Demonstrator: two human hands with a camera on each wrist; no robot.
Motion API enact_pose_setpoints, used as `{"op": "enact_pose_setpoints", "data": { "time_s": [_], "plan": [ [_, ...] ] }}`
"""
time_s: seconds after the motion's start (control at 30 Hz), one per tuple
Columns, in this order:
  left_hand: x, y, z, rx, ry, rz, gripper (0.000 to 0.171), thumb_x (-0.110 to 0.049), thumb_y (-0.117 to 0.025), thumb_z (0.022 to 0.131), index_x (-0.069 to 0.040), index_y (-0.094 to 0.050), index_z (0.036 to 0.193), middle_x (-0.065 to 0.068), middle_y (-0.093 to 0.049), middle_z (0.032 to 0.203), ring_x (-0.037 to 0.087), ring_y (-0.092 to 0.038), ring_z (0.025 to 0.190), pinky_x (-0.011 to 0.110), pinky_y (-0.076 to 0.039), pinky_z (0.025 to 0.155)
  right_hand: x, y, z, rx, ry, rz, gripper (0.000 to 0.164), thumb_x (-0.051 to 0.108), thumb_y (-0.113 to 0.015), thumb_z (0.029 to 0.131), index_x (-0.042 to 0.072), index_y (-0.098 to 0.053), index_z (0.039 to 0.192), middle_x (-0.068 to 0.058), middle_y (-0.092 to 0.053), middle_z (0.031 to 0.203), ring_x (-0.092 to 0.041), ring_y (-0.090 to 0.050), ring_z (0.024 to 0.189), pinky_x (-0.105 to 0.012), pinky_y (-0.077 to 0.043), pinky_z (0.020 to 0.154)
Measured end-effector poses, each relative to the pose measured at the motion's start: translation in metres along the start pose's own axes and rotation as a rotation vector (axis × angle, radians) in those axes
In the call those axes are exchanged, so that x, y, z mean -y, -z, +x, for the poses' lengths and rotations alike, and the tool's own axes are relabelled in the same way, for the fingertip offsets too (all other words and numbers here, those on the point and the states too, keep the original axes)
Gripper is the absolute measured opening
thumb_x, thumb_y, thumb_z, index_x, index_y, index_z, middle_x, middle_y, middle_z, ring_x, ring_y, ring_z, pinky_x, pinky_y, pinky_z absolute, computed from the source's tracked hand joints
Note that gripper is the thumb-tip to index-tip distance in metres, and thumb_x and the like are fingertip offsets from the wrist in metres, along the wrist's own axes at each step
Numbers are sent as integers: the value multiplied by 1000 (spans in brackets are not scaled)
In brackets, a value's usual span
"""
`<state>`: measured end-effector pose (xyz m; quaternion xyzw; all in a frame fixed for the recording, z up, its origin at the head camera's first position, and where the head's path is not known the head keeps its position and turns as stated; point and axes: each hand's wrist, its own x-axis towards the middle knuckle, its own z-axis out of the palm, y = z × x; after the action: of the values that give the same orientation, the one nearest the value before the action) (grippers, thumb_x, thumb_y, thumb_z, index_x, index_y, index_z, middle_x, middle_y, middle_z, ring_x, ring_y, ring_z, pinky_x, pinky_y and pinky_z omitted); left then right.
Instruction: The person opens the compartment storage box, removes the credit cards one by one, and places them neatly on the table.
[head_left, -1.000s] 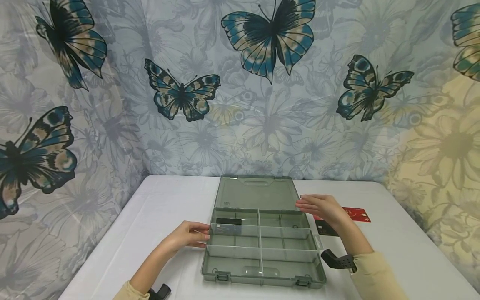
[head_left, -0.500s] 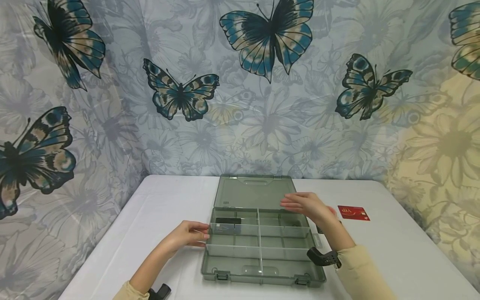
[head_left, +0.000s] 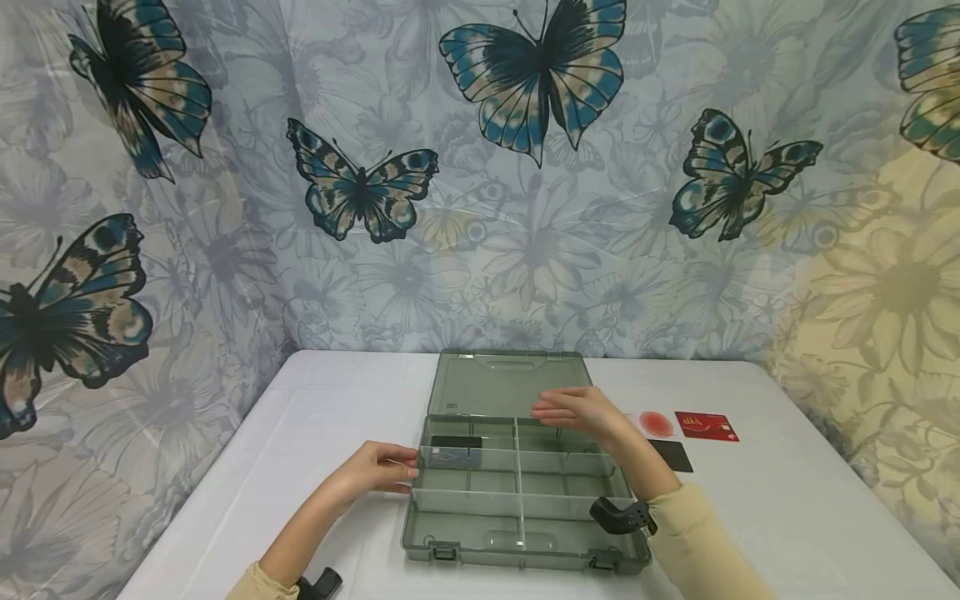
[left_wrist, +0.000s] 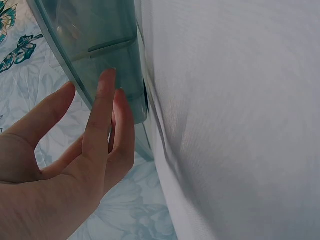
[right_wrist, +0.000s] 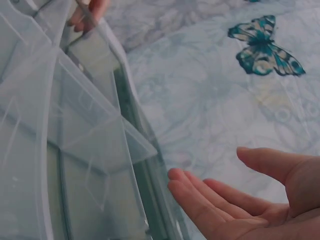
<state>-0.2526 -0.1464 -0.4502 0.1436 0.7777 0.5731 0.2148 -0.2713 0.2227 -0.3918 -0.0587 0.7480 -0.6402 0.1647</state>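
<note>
A translucent green compartment box lies on the table with its lid folded back flat. Against the box's left wall, the fingertips of my left hand rest with fingers extended and thumb apart; the left wrist view shows them at the wall. My right hand hovers over the back right compartment, near the lid's hinge, fingers straight and holding nothing. Inside the back left compartment are a black card and a blue-grey card.
To the right of the box lie a red VIP card, a card with a round red pattern and a black card. A white cloth covers the table. Butterfly-print fabric hangs behind it.
My right hand has moved left from beside the box's right edge to over its back right compartment, uncovering the cards. My left hand has stayed at the box's left wall.
</note>
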Motion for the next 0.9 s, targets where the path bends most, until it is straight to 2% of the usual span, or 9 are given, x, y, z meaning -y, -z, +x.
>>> {"op": "enact_pose_setpoints", "data": {
  "time_s": [0.33, 0.73, 0.9],
  "plan": [
    [0, 0, 1, 7, -1, 1, 56, -15, -71, 89, 16, -51, 130, 27, -62, 121, 28, -70, 101, 37, -64, 84, 3, -22, 9, 36, 7, 60, 53, 17, -50, 102, -18, -36, 139, -35, -52, 134, -41, -56, 125, -49, -46, 111],
    [-1, 0, -2, 2, -7, -2, 56, -16, -71, 89, 16, -51, 130, 27, -64, 118, 28, -70, 99, 37, -64, 84, 3, -46, 18, 68, 12, 45, 50, 14, -49, 102, -23, -38, 135, -37, -55, 128, -43, -58, 121, -48, -49, 108],
    [-2, 0, -2, -1, -9, 5, 55, -16, -70, 89, 16, -51, 130, 26, -64, 118, 27, -71, 99, 37, -64, 83, 2, -57, 22, 81, 8, 61, 50, 11, -48, 101, -25, -37, 134, -41, -51, 130, -47, -55, 123, -49, -48, 109]
  ]
}}
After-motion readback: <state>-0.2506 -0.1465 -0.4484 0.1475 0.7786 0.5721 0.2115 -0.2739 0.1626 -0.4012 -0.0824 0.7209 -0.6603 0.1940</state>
